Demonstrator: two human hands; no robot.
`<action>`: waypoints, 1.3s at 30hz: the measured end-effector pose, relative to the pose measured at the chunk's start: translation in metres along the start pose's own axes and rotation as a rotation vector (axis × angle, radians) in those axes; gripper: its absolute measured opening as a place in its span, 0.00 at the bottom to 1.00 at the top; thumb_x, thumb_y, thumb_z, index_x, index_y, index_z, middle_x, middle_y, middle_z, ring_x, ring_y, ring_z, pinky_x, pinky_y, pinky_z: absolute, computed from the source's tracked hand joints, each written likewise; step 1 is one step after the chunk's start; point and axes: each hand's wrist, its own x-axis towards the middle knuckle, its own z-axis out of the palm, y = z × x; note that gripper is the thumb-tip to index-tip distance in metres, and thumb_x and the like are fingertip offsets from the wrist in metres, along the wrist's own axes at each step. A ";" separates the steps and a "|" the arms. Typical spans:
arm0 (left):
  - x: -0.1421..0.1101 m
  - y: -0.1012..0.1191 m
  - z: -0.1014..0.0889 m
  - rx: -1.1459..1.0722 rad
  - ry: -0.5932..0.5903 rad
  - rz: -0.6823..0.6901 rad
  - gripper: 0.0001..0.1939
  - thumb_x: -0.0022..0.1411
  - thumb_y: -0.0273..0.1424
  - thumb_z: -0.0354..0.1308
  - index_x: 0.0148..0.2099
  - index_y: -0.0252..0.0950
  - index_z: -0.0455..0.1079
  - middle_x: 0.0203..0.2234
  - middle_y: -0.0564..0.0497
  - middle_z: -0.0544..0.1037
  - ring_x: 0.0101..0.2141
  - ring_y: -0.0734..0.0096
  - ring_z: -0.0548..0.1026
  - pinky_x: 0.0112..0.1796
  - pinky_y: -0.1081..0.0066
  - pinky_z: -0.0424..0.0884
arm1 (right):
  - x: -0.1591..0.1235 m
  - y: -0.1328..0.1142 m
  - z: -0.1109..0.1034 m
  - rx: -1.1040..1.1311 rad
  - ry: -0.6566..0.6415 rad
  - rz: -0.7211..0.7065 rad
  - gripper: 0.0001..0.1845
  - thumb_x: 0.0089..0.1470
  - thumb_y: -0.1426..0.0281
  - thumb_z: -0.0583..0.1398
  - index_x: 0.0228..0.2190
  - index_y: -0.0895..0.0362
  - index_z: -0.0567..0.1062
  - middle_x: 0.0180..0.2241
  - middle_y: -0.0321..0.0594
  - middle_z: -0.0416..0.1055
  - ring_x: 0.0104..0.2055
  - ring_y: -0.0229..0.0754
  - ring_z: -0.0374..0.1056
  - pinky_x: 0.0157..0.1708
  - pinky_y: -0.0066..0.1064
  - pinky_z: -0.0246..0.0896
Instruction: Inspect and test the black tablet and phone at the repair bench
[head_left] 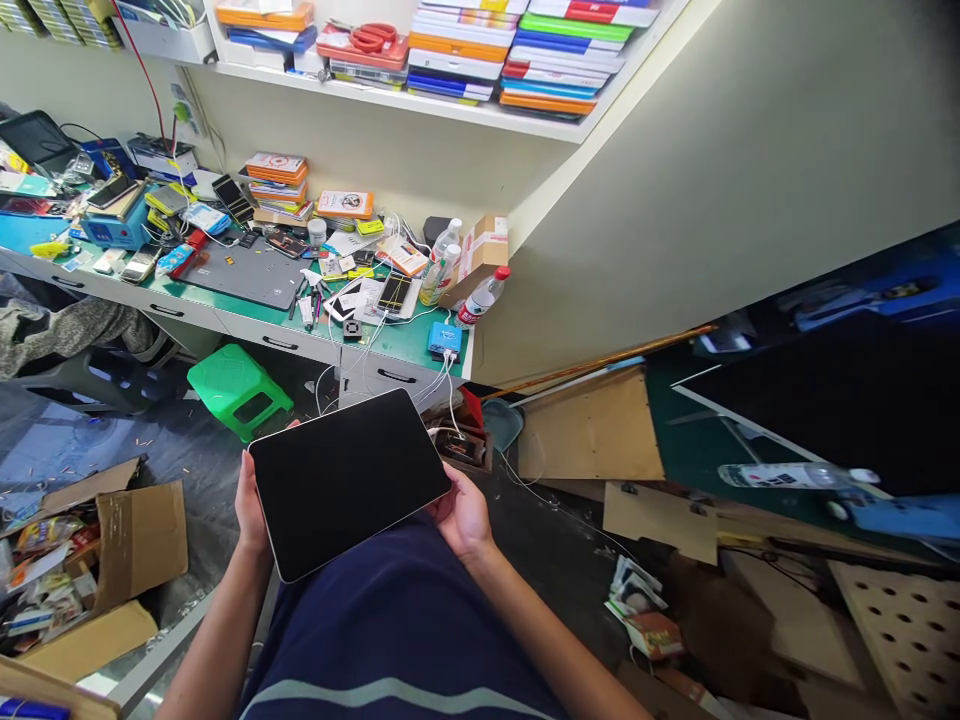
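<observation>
A tablet with a dark, blank screen and a pale rim is held flat in front of my chest, above my dark blue shirt. My left hand grips its left edge, with fingers curled behind it. My right hand holds its right edge from below, thumb near the rim. Both hands are closed on the tablet.
A cluttered green workbench with phones, bottles, cables and boxes runs along the wall ahead. A green plastic stool stands under it. An open cardboard box of scraps sits at lower left. Boards, pegboard and a bottle lie at right.
</observation>
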 end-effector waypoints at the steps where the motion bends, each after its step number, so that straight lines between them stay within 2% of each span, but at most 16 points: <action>1: 0.000 0.000 0.000 0.002 -0.006 -0.001 0.40 0.72 0.54 0.49 0.76 0.35 0.55 0.65 0.42 0.72 0.69 0.42 0.63 0.70 0.46 0.54 | 0.000 0.000 0.000 0.000 -0.008 -0.001 0.08 0.57 0.69 0.63 0.37 0.57 0.82 0.35 0.39 0.84 0.30 0.45 0.80 0.28 0.34 0.75; 9: 0.001 0.001 0.001 0.005 -0.025 -0.006 0.41 0.72 0.54 0.49 0.77 0.37 0.52 0.65 0.42 0.72 0.69 0.42 0.62 0.70 0.45 0.54 | -0.001 -0.002 0.003 -0.003 -0.011 -0.001 0.08 0.57 0.70 0.62 0.36 0.56 0.82 0.35 0.40 0.84 0.29 0.44 0.79 0.26 0.33 0.74; 17: 0.001 0.001 0.002 0.007 0.005 0.002 0.40 0.72 0.54 0.49 0.76 0.36 0.56 0.65 0.41 0.72 0.68 0.41 0.63 0.69 0.44 0.54 | 0.002 0.001 0.000 0.005 -0.003 0.002 0.09 0.58 0.69 0.62 0.38 0.57 0.83 0.35 0.40 0.84 0.31 0.45 0.80 0.27 0.33 0.75; 24: 0.001 0.000 0.001 0.002 -0.008 -0.008 0.40 0.72 0.54 0.49 0.76 0.37 0.55 0.65 0.41 0.72 0.68 0.41 0.63 0.70 0.44 0.53 | 0.002 0.000 0.000 0.007 0.014 0.002 0.09 0.59 0.70 0.61 0.36 0.57 0.83 0.35 0.40 0.84 0.30 0.45 0.80 0.36 0.38 0.78; 29: 0.001 -0.001 0.001 0.012 0.011 0.001 0.40 0.72 0.54 0.50 0.76 0.36 0.56 0.65 0.42 0.72 0.68 0.41 0.63 0.70 0.44 0.54 | 0.002 0.000 -0.001 0.006 0.002 -0.009 0.09 0.59 0.70 0.61 0.37 0.57 0.83 0.36 0.40 0.84 0.31 0.45 0.80 0.32 0.37 0.77; 34: 0.001 -0.001 -0.001 -0.001 0.022 -0.004 0.39 0.72 0.54 0.50 0.75 0.37 0.57 0.65 0.42 0.72 0.68 0.41 0.63 0.70 0.44 0.54 | 0.001 0.000 -0.001 0.008 -0.010 0.004 0.10 0.59 0.70 0.61 0.37 0.56 0.83 0.36 0.40 0.84 0.32 0.46 0.80 0.33 0.37 0.78; 39: 0.001 -0.002 -0.005 -0.016 -0.006 -0.004 0.39 0.72 0.54 0.50 0.76 0.36 0.57 0.66 0.42 0.71 0.69 0.42 0.61 0.70 0.45 0.53 | -0.001 0.000 -0.001 -0.001 -0.011 -0.007 0.09 0.58 0.69 0.62 0.37 0.57 0.83 0.36 0.41 0.84 0.31 0.45 0.80 0.26 0.33 0.75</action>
